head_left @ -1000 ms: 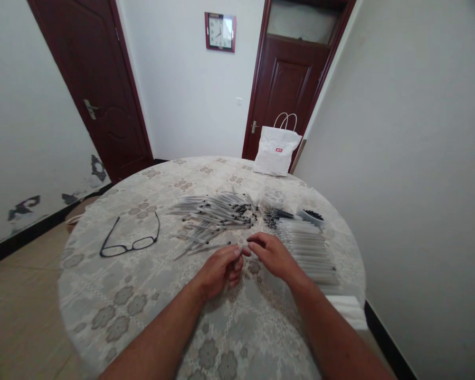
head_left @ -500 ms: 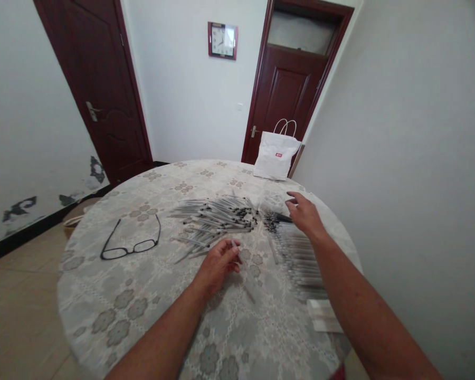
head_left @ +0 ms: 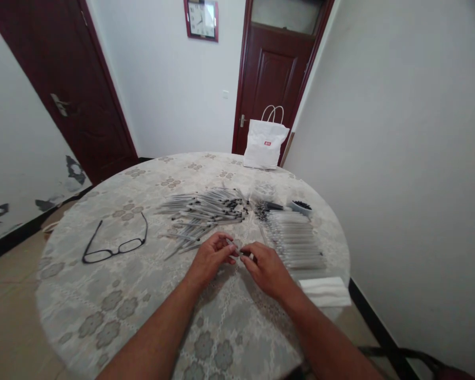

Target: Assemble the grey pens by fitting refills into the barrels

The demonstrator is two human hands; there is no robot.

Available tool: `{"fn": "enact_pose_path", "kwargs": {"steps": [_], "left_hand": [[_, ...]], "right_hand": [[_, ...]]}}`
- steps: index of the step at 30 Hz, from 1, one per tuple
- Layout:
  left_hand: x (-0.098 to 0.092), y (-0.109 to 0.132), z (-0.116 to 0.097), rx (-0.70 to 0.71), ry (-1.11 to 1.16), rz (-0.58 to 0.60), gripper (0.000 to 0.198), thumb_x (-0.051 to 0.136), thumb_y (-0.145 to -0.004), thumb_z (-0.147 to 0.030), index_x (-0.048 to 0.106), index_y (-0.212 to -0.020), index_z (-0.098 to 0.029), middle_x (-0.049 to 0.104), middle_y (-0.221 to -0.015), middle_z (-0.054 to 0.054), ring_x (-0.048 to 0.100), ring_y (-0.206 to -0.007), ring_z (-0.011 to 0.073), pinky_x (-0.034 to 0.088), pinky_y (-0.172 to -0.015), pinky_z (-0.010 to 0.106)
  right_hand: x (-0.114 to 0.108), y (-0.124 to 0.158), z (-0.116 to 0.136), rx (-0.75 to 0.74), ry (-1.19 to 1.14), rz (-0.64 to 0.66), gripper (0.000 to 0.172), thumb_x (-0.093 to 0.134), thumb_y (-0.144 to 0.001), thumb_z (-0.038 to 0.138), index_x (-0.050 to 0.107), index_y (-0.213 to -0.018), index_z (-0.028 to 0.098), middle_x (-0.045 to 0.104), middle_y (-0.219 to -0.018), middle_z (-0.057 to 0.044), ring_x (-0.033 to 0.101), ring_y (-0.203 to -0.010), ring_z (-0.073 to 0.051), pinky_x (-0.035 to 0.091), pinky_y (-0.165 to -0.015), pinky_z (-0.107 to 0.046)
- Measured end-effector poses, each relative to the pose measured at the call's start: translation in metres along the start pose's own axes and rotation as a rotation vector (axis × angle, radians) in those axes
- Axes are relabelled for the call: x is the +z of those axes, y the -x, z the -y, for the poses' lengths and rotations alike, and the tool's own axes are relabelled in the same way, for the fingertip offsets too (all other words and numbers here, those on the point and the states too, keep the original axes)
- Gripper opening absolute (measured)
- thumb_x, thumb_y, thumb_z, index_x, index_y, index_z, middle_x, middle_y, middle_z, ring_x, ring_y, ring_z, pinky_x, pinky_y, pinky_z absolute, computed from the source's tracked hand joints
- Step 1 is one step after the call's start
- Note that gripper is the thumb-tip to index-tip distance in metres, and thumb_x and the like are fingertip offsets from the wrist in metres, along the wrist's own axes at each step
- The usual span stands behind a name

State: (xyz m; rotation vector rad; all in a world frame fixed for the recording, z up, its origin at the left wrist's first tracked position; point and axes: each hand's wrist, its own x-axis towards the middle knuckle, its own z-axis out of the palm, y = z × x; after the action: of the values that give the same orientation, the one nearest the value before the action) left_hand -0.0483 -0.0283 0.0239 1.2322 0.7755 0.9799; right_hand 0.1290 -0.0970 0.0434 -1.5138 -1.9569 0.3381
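Tablecloth [head_left: 114, 301] in a white-walled room bears pen piles [head_left: 206, 208]; left hand [head_left: 211, 258] and right hand [head_left: 266, 270] together pinch 1 pen part [head_left: 237, 247].

Black-framed glasses [head_left: 114, 251] are lying on the patterned table [head_left: 103, 311], a white paper bag [head_left: 266, 145] standing at its far edge.

Nothing was legible: the red logo on the white paper bag [head_left: 266, 145] and the numerals on the wall clock [head_left: 201, 18] were too small.

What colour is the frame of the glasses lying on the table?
Black, a thin frame; the glasses show best in the head view.
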Motion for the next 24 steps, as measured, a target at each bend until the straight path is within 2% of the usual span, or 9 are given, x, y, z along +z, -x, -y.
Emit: {"fn": "enact_pose_path", "kwargs": {"steps": [4,6,8,11,14,18,21,24], "left_hand": [[-0.001,0.000,0.000,-0.044,-0.084,0.051,0.036,0.079,-0.076,-0.046,0.067,-0.095,-0.018,0.074,-0.081,0.007,0.072,-0.077,0.0232,0.060,-0.069,0.036],[-0.003,-0.001,-0.001,-0.014,-0.142,0.013,0.035,0.077,-0.077,-0.049,0.070,-0.091,-0.017,0.074,-0.081,0.008,0.071,-0.076,0.0230,0.060,-0.068,0.035],[-0.006,-0.003,-0.002,0.006,-0.194,-0.081,0.033,0.075,-0.079,-0.049,0.071,-0.088,-0.018,0.074,-0.082,0.008,0.070,-0.073,0.0218,0.060,-0.066,0.035],[-0.012,-0.006,-0.006,0.044,-0.239,-0.288,0.032,0.072,-0.080,-0.049,0.070,-0.090,-0.019,0.073,-0.082,0.005,0.069,-0.070,0.0198,0.059,-0.063,0.033],[-0.021,-0.009,-0.009,0.118,-0.407,-0.466,0.030,0.068,-0.082,-0.047,0.070,-0.093,-0.019,0.072,-0.079,0.003,0.068,-0.069,0.0192,0.057,-0.064,0.031],[-0.037,-0.011,-0.010,0.236,-0.760,-0.639,0.026,0.065,-0.084,-0.042,0.071,-0.098,-0.021,0.073,-0.086,0.003,0.069,-0.081,0.0220,0.056,-0.079,0.034],[-0.048,-0.013,-0.007,0.286,-0.946,-0.640,0.024,0.061,-0.086,-0.038,0.071,-0.101,-0.022,0.074,-0.094,0.005,0.070,-0.087,0.0237,0.054,-0.087,0.036],[-0.055,-0.015,-0.003,0.310,-1.110,-0.594,0.027,0.058,-0.087,-0.033,0.070,-0.107,-0.020,0.074,-0.098,0.007,0.069,-0.094,0.0261,0.051,-0.093,0.039]], "right_hand": [[-0.006,0.007,-0.004,-0.007,0.084,0.078,0.012,0.062,-0.096,0.021,0.068,-0.105,0.017,0.070,-0.099,-0.007,0.064,-0.092,-0.019,0.045,-0.083,-0.029],[-0.013,0.016,-0.004,0.018,0.138,0.113,0.011,0.061,-0.097,0.022,0.067,-0.105,0.018,0.069,-0.099,-0.007,0.063,-0.094,-0.019,0.045,-0.084,-0.029],[-0.023,0.028,-0.004,0.041,0.185,0.155,0.010,0.061,-0.097,0.022,0.067,-0.104,0.019,0.068,-0.099,-0.006,0.063,-0.093,-0.019,0.045,-0.083,-0.029],[-0.045,0.049,-0.008,0.046,0.206,0.190,0.009,0.061,-0.097,0.020,0.068,-0.103,0.021,0.067,-0.100,-0.005,0.063,-0.093,-0.018,0.046,-0.084,-0.028],[-0.075,0.068,-0.027,0.072,0.256,0.115,0.014,0.058,-0.098,0.018,0.069,-0.106,0.020,0.065,-0.104,-0.006,0.063,-0.095,-0.018,0.047,-0.086,-0.029],[-0.112,0.088,-0.064,0.189,0.483,0.007,0.016,0.057,-0.098,0.017,0.071,-0.105,0.019,0.064,-0.104,-0.008,0.063,-0.096,-0.021,0.049,-0.087,-0.031],[-0.123,0.097,-0.084,0.255,0.605,0.019,0.016,0.058,-0.098,0.019,0.073,-0.103,0.020,0.064,-0.104,-0.008,0.064,-0.096,-0.021,0.048,-0.084,-0.030],[-0.118,0.101,-0.091,0.268,0.638,0.066,0.018,0.057,-0.099,0.021,0.073,-0.106,0.022,0.065,-0.106,-0.008,0.064,-0.096,-0.020,0.048,-0.081,-0.028]]}}
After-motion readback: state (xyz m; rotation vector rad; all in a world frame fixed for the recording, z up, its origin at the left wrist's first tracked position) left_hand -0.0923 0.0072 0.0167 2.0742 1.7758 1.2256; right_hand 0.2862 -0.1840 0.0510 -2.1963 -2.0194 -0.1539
